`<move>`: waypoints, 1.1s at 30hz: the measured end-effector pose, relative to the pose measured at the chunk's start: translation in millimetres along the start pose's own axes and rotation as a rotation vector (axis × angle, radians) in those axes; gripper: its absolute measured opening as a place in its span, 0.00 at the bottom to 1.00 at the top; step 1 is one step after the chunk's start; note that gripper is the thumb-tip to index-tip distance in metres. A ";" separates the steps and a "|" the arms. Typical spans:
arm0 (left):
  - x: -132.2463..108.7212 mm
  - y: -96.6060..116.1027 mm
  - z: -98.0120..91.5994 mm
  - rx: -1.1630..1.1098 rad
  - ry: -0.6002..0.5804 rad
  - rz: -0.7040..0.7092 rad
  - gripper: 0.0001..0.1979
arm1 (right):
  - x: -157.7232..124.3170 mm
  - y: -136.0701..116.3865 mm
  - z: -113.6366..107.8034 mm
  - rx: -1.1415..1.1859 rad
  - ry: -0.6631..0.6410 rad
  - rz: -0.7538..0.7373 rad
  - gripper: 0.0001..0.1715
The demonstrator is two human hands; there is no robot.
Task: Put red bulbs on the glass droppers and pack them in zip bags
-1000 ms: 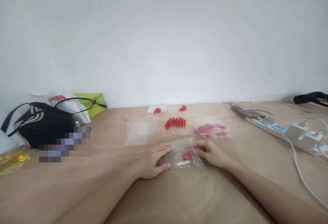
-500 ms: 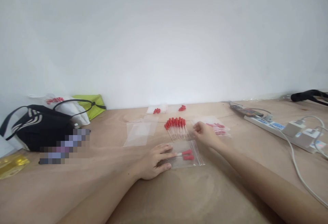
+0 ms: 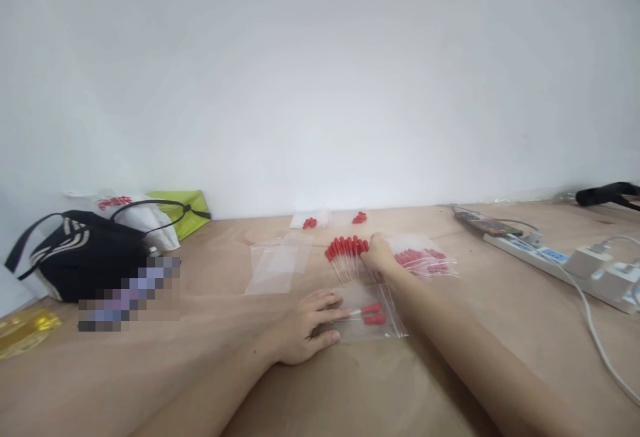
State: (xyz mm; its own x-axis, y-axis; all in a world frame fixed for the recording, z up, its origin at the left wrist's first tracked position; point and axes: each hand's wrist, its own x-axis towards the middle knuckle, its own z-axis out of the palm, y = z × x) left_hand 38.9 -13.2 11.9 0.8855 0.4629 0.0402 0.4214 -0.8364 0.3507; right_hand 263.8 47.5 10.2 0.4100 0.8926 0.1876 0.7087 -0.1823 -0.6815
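My left hand [image 3: 311, 329] lies flat with its fingers spread on a clear zip bag [image 3: 350, 331], holding it against the table. Inside this bag are two red-topped sticks that look like droppers [image 3: 374, 319]; the index finger reaches to the pale stem of one. My right hand [image 3: 379, 257] is curled at the right end of a fanned row of several similar red-topped droppers [image 3: 347, 245]. Its fingertips are partly hidden, and what they pinch cannot be made out. Just beyond it lie filled zip bags [image 3: 423, 262] with red tops showing through.
Flat clear bags [image 3: 273, 267] lie left of the row. Two small clusters of red pieces [image 3: 309, 223] [image 3: 359, 217] sit near the wall. At right are a power strip [image 3: 545, 257] with chargers, a phone [image 3: 493, 225] and cables. A black bag [image 3: 90, 257] stands at left.
My right hand has moved left from beside the row onto its right end. My left hand stays pressed on the bag. The view has shifted slightly.
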 end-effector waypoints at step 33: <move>-0.5 7.4 -5.4 -0.031 -0.006 -0.080 0.26 | -99.2 54.9 -44.3 0.793 -0.394 -0.014 0.20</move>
State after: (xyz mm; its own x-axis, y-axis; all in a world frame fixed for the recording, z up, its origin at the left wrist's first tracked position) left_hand 40.5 -18.1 19.5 0.8504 0.5261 0.0057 0.4845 -0.7873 0.3814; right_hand 287.5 -69.3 -14.5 0.0732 0.9964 0.0421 0.0452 0.0388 -0.9982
